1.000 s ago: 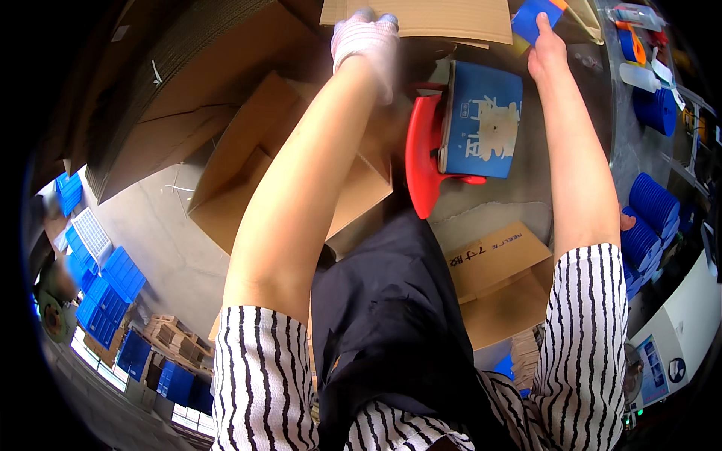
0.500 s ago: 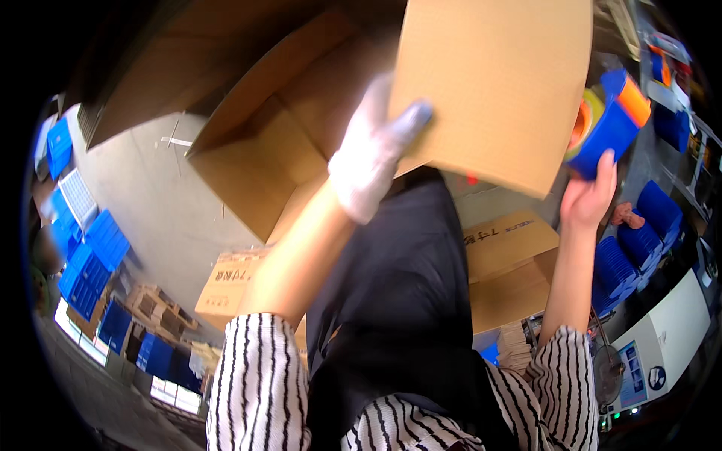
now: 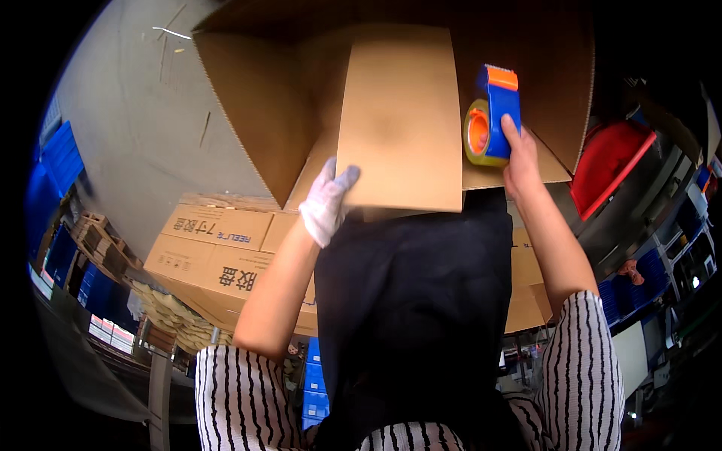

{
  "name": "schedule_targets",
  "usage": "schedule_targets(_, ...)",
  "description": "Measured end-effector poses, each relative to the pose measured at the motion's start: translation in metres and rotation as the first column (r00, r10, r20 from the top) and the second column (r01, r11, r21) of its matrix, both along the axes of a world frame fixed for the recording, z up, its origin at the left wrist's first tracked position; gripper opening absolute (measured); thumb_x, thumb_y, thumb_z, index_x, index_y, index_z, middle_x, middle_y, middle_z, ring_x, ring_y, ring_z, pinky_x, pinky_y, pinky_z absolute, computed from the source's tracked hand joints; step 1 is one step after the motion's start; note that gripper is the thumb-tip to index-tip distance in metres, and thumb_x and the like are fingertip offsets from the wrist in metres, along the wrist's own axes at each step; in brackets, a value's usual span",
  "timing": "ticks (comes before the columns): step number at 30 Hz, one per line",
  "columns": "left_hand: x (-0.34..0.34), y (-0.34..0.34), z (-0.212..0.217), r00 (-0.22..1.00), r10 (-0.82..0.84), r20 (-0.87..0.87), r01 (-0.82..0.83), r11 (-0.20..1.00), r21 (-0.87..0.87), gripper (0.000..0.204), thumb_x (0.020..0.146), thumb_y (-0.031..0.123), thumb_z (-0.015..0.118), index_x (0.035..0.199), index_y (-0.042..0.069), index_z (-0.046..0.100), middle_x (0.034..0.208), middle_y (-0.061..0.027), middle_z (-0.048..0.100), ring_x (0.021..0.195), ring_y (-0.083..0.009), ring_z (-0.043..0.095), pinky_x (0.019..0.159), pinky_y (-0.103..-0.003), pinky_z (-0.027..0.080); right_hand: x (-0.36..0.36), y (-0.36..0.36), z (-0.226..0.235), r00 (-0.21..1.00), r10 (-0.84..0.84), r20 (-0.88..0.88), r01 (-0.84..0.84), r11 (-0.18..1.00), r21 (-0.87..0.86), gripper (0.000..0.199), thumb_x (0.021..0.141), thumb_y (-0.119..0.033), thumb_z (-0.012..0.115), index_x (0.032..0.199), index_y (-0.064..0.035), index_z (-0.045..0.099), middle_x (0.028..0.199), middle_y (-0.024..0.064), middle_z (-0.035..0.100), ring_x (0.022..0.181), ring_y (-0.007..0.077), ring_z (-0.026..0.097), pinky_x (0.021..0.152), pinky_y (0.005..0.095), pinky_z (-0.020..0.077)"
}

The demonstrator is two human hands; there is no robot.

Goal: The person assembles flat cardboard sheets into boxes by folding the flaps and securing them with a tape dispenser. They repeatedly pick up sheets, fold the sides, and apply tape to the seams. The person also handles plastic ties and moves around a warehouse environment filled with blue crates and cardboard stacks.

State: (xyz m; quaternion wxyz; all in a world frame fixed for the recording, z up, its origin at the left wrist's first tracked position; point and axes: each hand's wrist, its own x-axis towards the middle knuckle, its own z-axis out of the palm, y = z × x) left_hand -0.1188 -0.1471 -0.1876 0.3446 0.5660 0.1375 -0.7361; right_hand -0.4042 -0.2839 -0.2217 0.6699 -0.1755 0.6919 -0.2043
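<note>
head view: left grip (image 3: 326, 204) pinches the flat cardboard (image 3: 402, 120), which looks light and stiff, best held by its edges; right grip (image 3: 520, 159) curls round the blue tape cutter (image 3: 504, 109).

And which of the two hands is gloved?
The left hand: it wears a whitish glove and holds the cardboard sheet near its lower left corner. The right hand is bare and grips the tape dispenser.

A grey concrete floor (image 3: 124, 113), palely lit on the left, spreads beside blue plastic crates (image 3: 62, 158) and wooden pallets (image 3: 96, 242), with a bright window-like opening (image 3: 113, 334) near a grey post (image 3: 159, 395) and a red plastic seat (image 3: 613, 165) on the darker right.
</note>
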Motion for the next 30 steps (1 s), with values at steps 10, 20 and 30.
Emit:
schedule_targets(10, -0.015, -0.04, -0.355, 0.359, -0.752, 0.554, 0.573, 0.646, 0.505, 0.097, 0.078, 0.062, 0.057, 0.149, 0.009, 0.017, 0.155, -0.0189, 0.012, 0.14, -0.0362, 0.022, 0.111, -0.041, 0.027, -0.028, -0.113, -0.272, 0.655, 0.552, -0.516, -0.59, 0.8, 0.107, 0.039, 0.085, -0.033, 0.069, 0.101, 0.001, 0.064, 0.083, 0.0054, 0.068, 0.068, 0.0129, 0.063, 0.062, 0.0266, 0.05)
schedule_targets(20, -0.067, -0.086, -0.382, 0.271, -0.82, 0.503, 0.456, 0.57, 0.683, 0.108, 0.072, 0.061, 0.068, 0.15, 0.026, 0.002, 0.155, -0.0213, -0.008, 0.141, -0.046, 0.001, 0.108, -0.056, 0.026, 0.003, -0.1, -0.325, 0.778, 0.524, -0.346, -0.61, 0.761, -0.22, 0.026, 0.087, -0.024, 0.066, 0.095, -0.0003, 0.067, 0.077, 0.0051, 0.065, 0.062, 0.0131, 0.059, 0.055, 0.0271, 0.046)
schedule_targets(30, -0.072, -0.083, -0.391, 0.285, -0.82, 0.497, 0.392, 0.573, 0.72, 0.101, 0.072, 0.047, 0.074, 0.149, 0.035, 0.01, 0.156, -0.0167, -0.011, 0.141, -0.0462, -0.004, 0.108, -0.063, 0.019, -0.007, -0.099, -0.316, 0.8, 0.418, -0.43, -0.544, 0.807, -0.229, 0.042, 0.081, -0.036, 0.072, 0.101, -0.0003, 0.066, 0.082, 0.0063, 0.068, 0.065, 0.0108, 0.063, 0.06, 0.025, 0.0489)
